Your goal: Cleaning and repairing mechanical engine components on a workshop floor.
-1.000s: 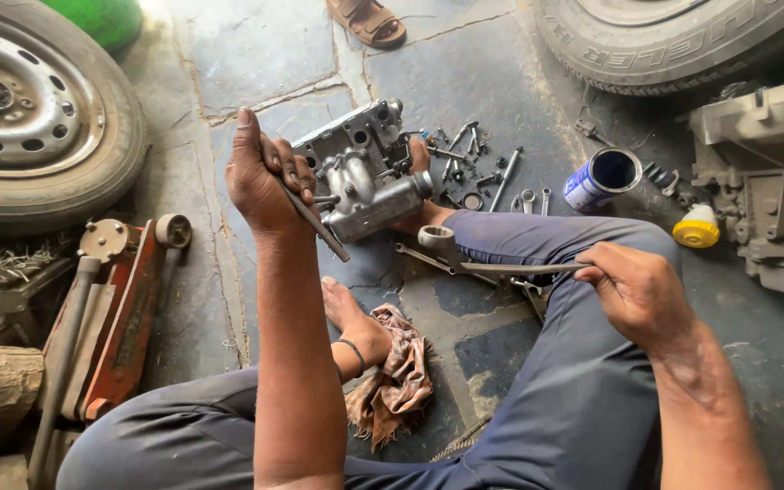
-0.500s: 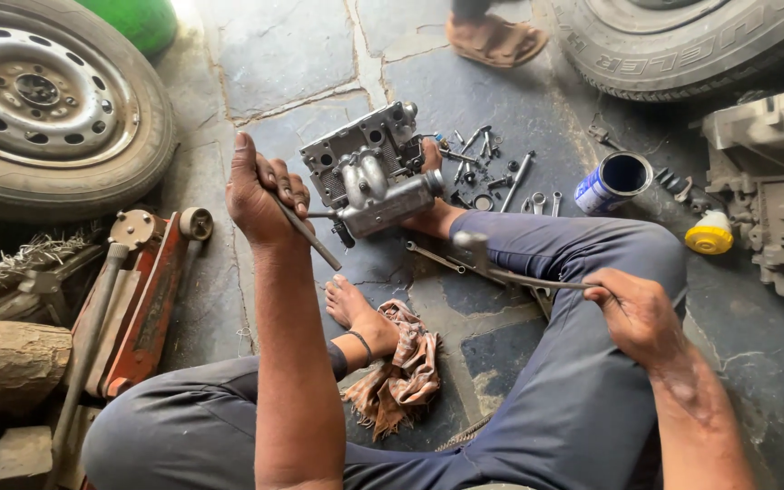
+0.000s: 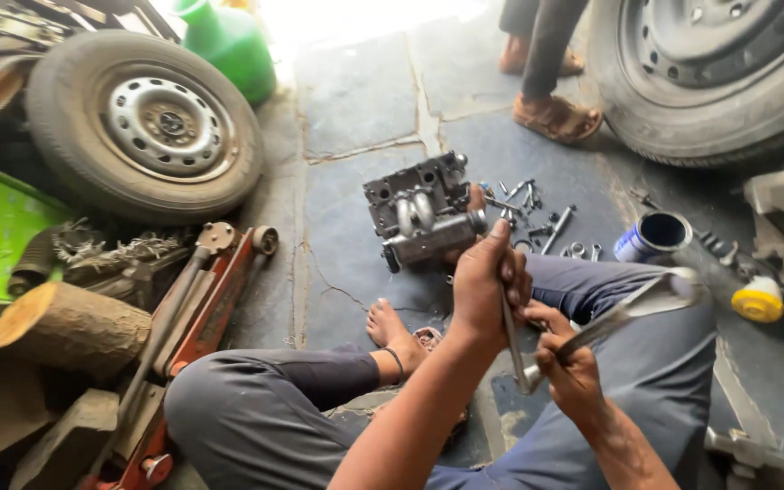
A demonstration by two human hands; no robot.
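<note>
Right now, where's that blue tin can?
In the head view the blue tin can stands open on the stone floor, right of centre, just beyond the person's right knee, between the scattered bolts and the yellow cap.

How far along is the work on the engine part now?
Done: the engine part lies on the floor, with loose bolts beside it. In hand: the left hand grips a thin rod and the right hand a wrench; the two tools meet above the lap. Left: neither tool touches the part, and the bolts are not fitted.
</note>
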